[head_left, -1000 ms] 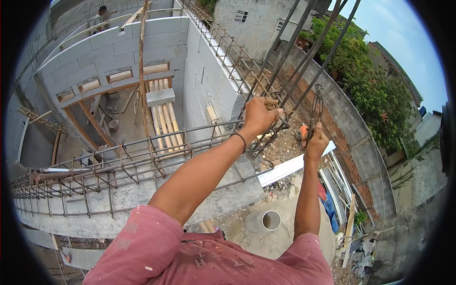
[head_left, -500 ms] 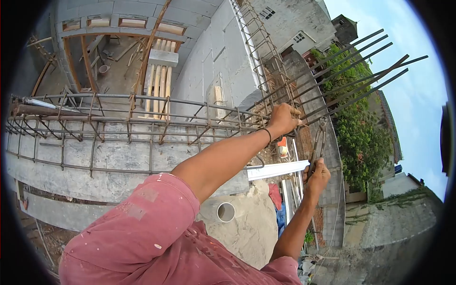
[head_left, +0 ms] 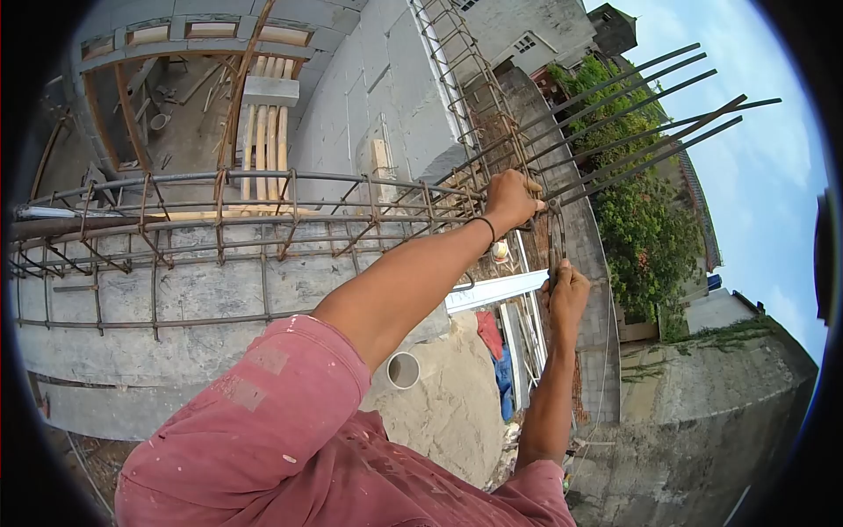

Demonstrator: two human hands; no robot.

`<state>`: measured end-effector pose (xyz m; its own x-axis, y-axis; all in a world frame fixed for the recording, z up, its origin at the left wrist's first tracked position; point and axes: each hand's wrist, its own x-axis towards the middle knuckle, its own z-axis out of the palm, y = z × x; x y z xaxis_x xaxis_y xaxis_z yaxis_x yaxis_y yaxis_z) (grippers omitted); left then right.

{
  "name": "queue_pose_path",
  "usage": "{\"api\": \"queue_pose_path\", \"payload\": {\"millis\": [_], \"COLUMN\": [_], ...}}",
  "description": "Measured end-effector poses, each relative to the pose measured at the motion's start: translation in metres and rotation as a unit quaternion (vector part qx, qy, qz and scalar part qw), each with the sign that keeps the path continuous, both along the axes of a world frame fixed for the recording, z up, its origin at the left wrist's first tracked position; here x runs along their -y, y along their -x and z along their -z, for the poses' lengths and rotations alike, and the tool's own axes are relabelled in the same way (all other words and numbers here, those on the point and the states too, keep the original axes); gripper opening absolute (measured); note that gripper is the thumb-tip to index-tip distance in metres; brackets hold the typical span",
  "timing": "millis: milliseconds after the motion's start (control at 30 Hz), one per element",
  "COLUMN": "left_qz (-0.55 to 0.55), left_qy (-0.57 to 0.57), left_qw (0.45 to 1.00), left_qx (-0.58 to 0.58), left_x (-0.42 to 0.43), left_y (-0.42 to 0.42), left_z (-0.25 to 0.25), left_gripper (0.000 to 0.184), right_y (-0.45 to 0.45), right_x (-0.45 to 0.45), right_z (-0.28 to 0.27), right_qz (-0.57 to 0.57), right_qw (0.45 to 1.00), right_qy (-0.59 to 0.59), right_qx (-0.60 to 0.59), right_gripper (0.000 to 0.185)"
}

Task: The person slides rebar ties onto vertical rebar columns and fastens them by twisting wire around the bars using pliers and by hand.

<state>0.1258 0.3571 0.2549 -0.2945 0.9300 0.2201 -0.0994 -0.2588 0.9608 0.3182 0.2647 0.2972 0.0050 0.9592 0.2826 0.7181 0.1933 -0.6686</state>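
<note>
My left hand (head_left: 512,202) is closed at the corner where the steel bars meet, its fingers curled near the jaws of a tool; what they pinch is too small to make out. My right hand (head_left: 569,292) grips the handles of a pair of pincers (head_left: 555,235), whose head points up to the bar joint just beside my left fingertips. A long rebar cage (head_left: 299,220) of rods and stirrups runs left from this joint. Several loose rebar ends (head_left: 645,119) stick out past it at the upper right.
A second narrow rebar cage (head_left: 474,66) runs up along the grey block wall (head_left: 334,114). Below lie a white metal channel (head_left: 500,290), a sand pile (head_left: 448,395) and a round pipe opening (head_left: 404,371). A concrete slab edge (head_left: 211,351) lies under the long cage.
The pincers have come up and left, so their head now meets the joint by my left fingers. My right hand moved with them. The whole view has shifted slightly.
</note>
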Motion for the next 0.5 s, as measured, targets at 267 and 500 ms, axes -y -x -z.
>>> {"api": "queue_pose_path", "payload": {"millis": [267,500], "left_qz": [-0.003,-0.019], "left_qy": [-0.006,-0.014], "left_qw": [1.0,1.0], "left_qx": [0.018,0.009], "left_x": [-0.001,0.004], "left_y": [0.001,0.0], "left_z": [0.003,0.006], "left_gripper": [0.03,0.029], "right_y": [0.005,0.016], "right_x": [0.003,0.039], "right_z": [0.005,-0.006], "right_qz": [0.016,0.022], "right_qw": [0.999,0.999], "right_qy": [-0.03,-0.045], "right_qx": [-0.005,0.004], "right_gripper": [0.051,0.044]}}
